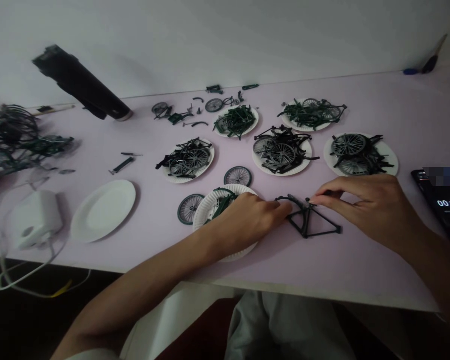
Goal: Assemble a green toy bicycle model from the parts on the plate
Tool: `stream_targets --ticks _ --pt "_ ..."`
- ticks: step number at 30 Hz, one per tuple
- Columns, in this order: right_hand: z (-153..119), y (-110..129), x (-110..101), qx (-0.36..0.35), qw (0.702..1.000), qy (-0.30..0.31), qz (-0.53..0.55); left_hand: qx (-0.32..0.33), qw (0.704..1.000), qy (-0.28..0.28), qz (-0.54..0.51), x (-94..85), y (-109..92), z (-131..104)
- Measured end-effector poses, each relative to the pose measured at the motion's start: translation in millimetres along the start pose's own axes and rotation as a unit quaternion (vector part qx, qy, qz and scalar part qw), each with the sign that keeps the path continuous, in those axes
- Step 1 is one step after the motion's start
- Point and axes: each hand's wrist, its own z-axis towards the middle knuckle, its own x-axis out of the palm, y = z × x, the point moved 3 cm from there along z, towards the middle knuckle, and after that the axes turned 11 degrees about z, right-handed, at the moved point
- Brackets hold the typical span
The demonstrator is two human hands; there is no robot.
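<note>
This looks like a small hand-assembly spot set up in an ordinary room; whether home, office or workshop cannot be told. A pale pink table (pixel 150 225) stands against a plain, light wall (pixel 247 45), and a person sits at its near edge. Small model bicycle parts (pixel 197 159) lie sorted on paper plates (pixel 392 155), more like a makeshift hobby bench than a factory line. Loose wheels (pixel 238 176) and other pieces lie around them. Everyday items share the surface: a phone (pixel 444 215) with clock-like digits by the right edge, and a white box (pixel 41 217) with cables near the front-left edge.
</note>
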Motion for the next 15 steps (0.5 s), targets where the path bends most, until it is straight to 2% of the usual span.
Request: stream_targets --ticks 7,11,15 --pt "-3.9 1.1 2.7 -0.075 0.997 -0.009 -0.020 0.002 1.000 -0.006 0.002 1.0 0.0 -0.7" --pt "-4.8 -2.3 2.9 -0.046 0.998 0.033 0.012 0.000 1.000 -0.002 -0.002 -0.5 -0.3 0.1" --pt "-3.0 -2.0 1.3 -0.008 0.998 0.045 0.043 0.002 1.000 0.013 -0.006 -0.9 -0.1 0.6"
